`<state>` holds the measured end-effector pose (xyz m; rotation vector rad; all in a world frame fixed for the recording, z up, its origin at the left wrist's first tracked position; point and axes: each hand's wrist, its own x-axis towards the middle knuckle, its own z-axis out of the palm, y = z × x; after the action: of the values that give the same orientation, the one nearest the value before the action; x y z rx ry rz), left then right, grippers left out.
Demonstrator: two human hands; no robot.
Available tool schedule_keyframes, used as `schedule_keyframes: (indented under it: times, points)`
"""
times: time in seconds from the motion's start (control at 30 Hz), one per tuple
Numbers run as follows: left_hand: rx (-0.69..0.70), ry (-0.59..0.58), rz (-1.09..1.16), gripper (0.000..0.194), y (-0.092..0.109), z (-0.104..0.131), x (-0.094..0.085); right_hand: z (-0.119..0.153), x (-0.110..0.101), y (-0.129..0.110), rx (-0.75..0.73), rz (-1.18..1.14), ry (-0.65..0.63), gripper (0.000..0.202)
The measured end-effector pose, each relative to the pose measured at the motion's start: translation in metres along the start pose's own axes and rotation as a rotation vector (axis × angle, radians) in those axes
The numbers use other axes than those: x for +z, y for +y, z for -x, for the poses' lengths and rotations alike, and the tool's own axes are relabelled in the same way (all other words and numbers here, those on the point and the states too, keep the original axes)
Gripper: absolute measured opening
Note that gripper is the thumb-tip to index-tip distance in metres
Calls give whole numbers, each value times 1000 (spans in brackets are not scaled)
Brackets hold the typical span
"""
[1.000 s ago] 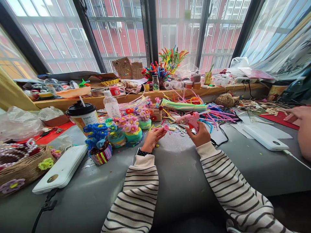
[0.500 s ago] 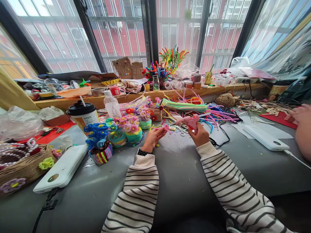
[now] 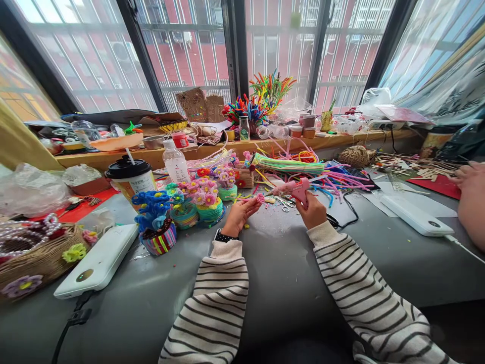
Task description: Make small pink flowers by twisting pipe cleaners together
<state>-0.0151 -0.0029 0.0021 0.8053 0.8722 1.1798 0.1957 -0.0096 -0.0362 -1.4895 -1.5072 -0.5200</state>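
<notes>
My left hand (image 3: 241,214) pinches a small pink pipe-cleaner flower (image 3: 259,198) at its fingertips, above the grey table (image 3: 273,268). My right hand (image 3: 312,211) is wrapped round the handle of a pink hot glue gun (image 3: 297,190). The gun's nozzle points left and is close to the flower; whether it touches cannot be made out. Behind the gun lie scissors (image 3: 285,204). Left of my left hand stand small pots of fuzzy flowers, among them a pot of pink flowers (image 3: 204,199) and a striped pot of blue flowers (image 3: 158,237).
A lidded cup (image 3: 131,177) and a plastic bottle (image 3: 176,163) stand at the left. Pipe cleaners (image 3: 288,166) lie in bundles at the back. White power banks (image 3: 96,260) rest on either side, with cables. Another person's hand (image 3: 472,187) is at the right edge.
Both hands keep nearly the same place, the flower and glue gun still held close together. The view has shifted very slightly. The other person's hand has moved a little.
</notes>
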Motion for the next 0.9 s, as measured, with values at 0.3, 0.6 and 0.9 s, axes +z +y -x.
schedule_keyframes:
  times: [0.3,0.6,0.9]
  points:
    - [-5,-24,-21,8,-1,-1,-2,0,-2,-4,-28,-30,15,49]
    - [-17,-30,-62,8,0,1,1,0,-2,-6,-33,-7,37,53]
    - [-28,-33,-58,6,2,4,4,0,-2,-7,-45,-15,48,57]
